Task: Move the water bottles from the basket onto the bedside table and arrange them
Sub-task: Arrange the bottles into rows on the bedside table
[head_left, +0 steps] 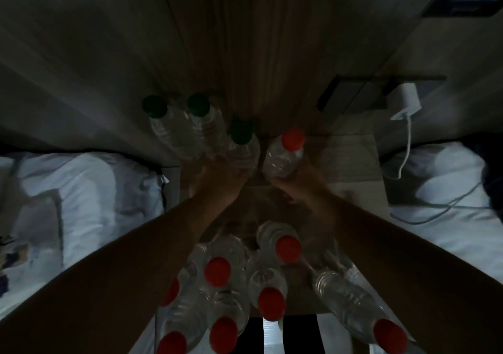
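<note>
Dim room, bedside table [351, 157] as the landmark. Left of the table: a bed with a white pillow [81, 190]. At the table's far-left corner stand two green-capped bottles [174, 125] side by side against the wall. Just right of them the left hand [217, 182] is wrapped around the base of a third green-capped bottle [242, 146], fingers closed on it, bottle upright on the table top; the forearm reaches in from the lower left, extended and nearly straight. Beside it, at the table's middle, the right hand [296, 185] grips the lower part of a red-capped bottle [283, 155], fingers curled under it, bottle leaning slightly right; whether its base touches the table is unclear. The right forearm comes in from the lower right, the two arms converging in a V. At the table's near edge, between the forearms, a group of red-capped bottles [245, 280] stands close together, caps toward the camera. Right of the table: a white charger [405, 100] plugged into a wall panel, its cable hanging to a second white bed [449, 217].
</note>
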The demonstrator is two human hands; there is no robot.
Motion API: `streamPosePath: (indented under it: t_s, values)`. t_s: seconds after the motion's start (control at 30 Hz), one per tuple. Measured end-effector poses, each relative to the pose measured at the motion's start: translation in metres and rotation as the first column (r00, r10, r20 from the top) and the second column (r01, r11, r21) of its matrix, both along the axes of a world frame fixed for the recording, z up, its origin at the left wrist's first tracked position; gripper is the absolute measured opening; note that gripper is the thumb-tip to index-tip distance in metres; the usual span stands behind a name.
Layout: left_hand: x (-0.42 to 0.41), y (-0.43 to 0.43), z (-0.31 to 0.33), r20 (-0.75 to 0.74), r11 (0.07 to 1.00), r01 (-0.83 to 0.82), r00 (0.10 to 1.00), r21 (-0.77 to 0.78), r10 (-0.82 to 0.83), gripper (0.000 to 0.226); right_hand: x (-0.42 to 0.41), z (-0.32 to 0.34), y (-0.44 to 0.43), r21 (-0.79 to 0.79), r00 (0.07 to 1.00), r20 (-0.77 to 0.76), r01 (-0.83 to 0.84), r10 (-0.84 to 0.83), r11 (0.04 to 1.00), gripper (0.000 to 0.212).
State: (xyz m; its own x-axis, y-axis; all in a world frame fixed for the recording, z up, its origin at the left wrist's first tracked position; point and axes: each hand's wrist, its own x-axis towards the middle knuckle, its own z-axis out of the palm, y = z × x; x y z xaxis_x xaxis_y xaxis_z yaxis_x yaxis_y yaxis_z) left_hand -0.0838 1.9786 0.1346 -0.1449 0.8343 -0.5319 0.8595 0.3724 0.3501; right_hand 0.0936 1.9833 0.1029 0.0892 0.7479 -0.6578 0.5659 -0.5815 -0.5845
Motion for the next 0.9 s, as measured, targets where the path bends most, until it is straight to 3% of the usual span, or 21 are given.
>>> streamPosePath:
  t_s: [0.07,0.13,0.4,0.57,0.73,0.83,0.9]
  values:
    - [0.005,0.006,-0.003,0.126,0.994,-0.045,0.99,-0.104,0.058,0.046,-0.004,-0.008,0.007,-0.065,0.999,-0.018,0.03,-0.031,0.997,0.066]
    - [0.009,0.009,-0.005,0.281,0.96,-0.155,0.934,-0.235,0.219,0.03,-0.008,-0.012,0.013,-0.034,1.0,0.013,0.004,-0.003,0.999,0.058]
    - [0.013,0.042,-0.014,0.337,0.909,-0.282,0.861,-0.306,0.38,0.036,-0.018,-0.01,0.042,0.021,1.0,0.015,0.001,-0.002,1.0,0.044]
    - [0.014,0.054,-0.02,0.297,0.925,-0.244,0.896,-0.292,0.33,0.029,-0.022,-0.016,0.054,0.022,1.0,0.012,0.007,-0.007,1.0,0.052]
    - [0.015,0.046,-0.015,0.326,0.963,-0.206,0.911,-0.174,0.254,0.03,-0.014,-0.06,0.069,0.024,1.0,-0.014,0.022,-0.022,0.999,0.091]
    - [0.003,0.04,-0.01,0.314,0.976,-0.151,0.929,-0.154,0.194,0.04,-0.018,-0.045,0.067,0.01,0.999,-0.003,0.046,-0.046,0.999,0.088]
    - [-0.01,0.033,-0.002,0.31,0.96,-0.167,0.922,-0.225,0.233,0.049,-0.023,-0.028,0.058,0.024,0.998,0.01,0.056,-0.057,0.998,0.078]
